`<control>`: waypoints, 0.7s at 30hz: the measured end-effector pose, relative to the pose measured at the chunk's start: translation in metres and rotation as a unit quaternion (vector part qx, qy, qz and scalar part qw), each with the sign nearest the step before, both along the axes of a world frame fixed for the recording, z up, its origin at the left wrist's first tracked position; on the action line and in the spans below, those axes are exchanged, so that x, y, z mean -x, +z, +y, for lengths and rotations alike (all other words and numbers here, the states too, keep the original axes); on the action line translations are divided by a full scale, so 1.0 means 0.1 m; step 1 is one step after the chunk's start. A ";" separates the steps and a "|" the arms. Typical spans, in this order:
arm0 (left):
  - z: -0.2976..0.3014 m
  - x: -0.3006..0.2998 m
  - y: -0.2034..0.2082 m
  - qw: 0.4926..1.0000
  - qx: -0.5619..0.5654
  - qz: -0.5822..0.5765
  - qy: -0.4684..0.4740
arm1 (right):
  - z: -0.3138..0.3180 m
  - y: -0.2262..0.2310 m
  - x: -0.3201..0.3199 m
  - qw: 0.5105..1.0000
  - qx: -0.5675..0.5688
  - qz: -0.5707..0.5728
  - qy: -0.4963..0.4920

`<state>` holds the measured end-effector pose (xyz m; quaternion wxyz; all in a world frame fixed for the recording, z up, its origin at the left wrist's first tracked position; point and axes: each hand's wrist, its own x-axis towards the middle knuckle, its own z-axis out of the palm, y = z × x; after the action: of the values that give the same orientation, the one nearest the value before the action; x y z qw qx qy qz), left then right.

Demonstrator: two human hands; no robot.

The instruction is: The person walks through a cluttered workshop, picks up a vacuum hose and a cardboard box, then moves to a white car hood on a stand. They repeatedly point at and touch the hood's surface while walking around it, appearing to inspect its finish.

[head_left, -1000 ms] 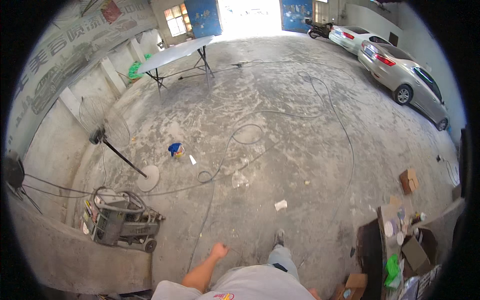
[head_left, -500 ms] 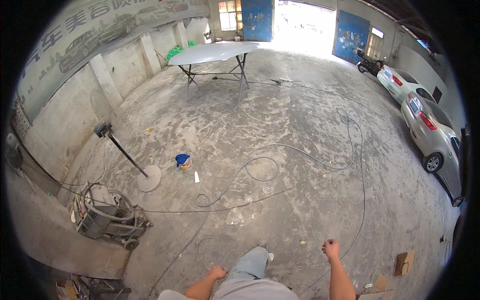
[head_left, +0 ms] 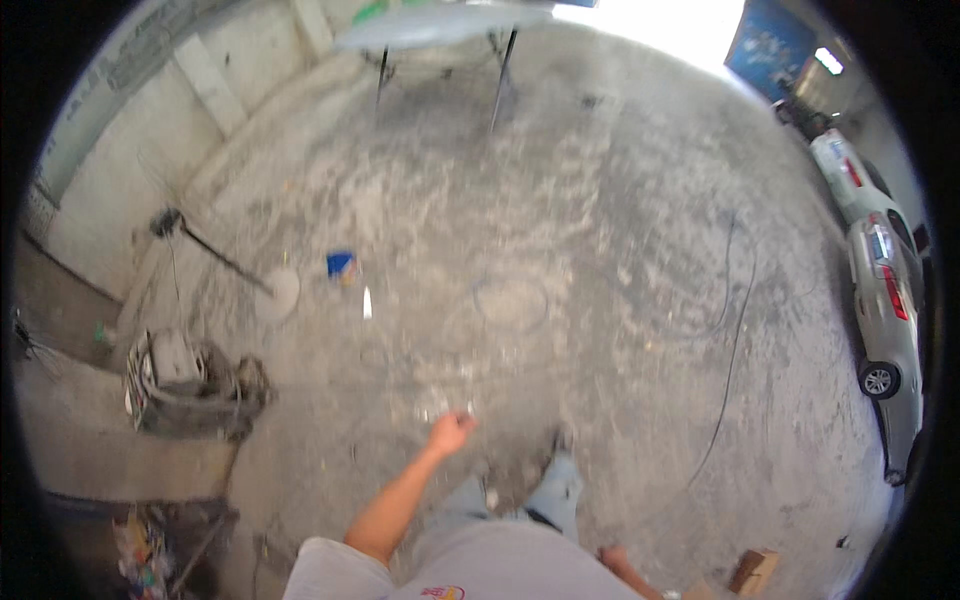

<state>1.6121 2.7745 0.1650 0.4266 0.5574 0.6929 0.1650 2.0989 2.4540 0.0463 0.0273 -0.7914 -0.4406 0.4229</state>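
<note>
L hand (head_left: 453, 432) hung in front of the body, low in the view, over the concrete floor (head_left: 620, 400). Its fingers looked curled in, but w/ the blur cdn't tell if its grip was closed on anything. Pale scraps (head_left: 428, 412) lay on the floor, nearest thing to that hand, appearing just beside the fingertips; cdn't tell if touching. R hand (head_left: 614, 556) showed only partly, low by the R hip, next to the grey shirt (head_left: 500, 560); cdn't tell state of its grip either. Nearest thing to it was a cardboard box (head_left: 755, 572), on the floor to its R, apart from it. Legs in light-blue jeans (head_left: 558, 490) showed btw the two hands.

Further fwd, a dark hose (head_left: 737, 350) ran along the floor on the R. On the L: a blue-topped tub (head_left: 341, 264) w/ a white flat piece (head_left: 367, 303) near it, a fan's round base (head_left: 277, 295), & a wheeled machine (head_left: 190, 385). At top, a pale panel (head_left: 440, 25) sat on thin dark legs; a silver car (head_left: 885, 270) stood far R.
</note>
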 end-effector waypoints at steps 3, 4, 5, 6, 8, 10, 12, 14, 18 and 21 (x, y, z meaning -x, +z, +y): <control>-0.23 -0.06 -0.09 0.989 0.020 -0.009 0.149 | 0.83 0.05 -0.58 0.967 0.149 0.190 -0.081; -0.34 -0.02 -0.15 0.976 -0.017 -0.094 0.196 | 1.28 0.03 -0.59 0.968 0.120 0.181 -0.127; -0.63 -0.03 -0.16 0.964 0.042 -0.059 0.257 | 1.71 0.10 -0.64 0.961 0.106 0.204 -0.155; -0.97 -0.06 -0.13 0.952 0.049 -0.034 0.300 | 2.07 0.23 -0.72 0.951 0.086 0.245 -0.168; -1.74 -0.13 -0.05 0.916 0.215 0.070 0.331 | 2.78 0.48 -0.86 0.965 0.058 0.218 -0.137; -2.60 -0.34 0.03 0.891 0.324 0.128 0.290 | 3.30 0.67 -1.06 0.967 0.090 0.179 -0.154; -3.40 -0.64 0.01 0.863 0.412 0.190 0.220 | 3.63 0.73 -1.27 0.968 0.114 0.167 -0.152; -4.00 -1.01 -0.03 0.824 0.420 0.118 0.362 | 3.73 0.73 -1.50 0.968 0.144 0.146 -0.148; -4.01 -1.59 -0.07 0.798 0.335 0.006 0.501 | 3.65 0.61 -1.86 0.964 0.203 0.126 -0.118; -3.11 -1.47 0.14 0.840 0.421 0.150 0.307 | 3.57 0.54 -1.96 0.957 0.211 0.150 -0.131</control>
<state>1.7588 2.4637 0.1787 0.4389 0.1008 0.8866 -0.1058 2.2947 2.8107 0.1006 -0.0196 -0.7576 -0.2241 0.6128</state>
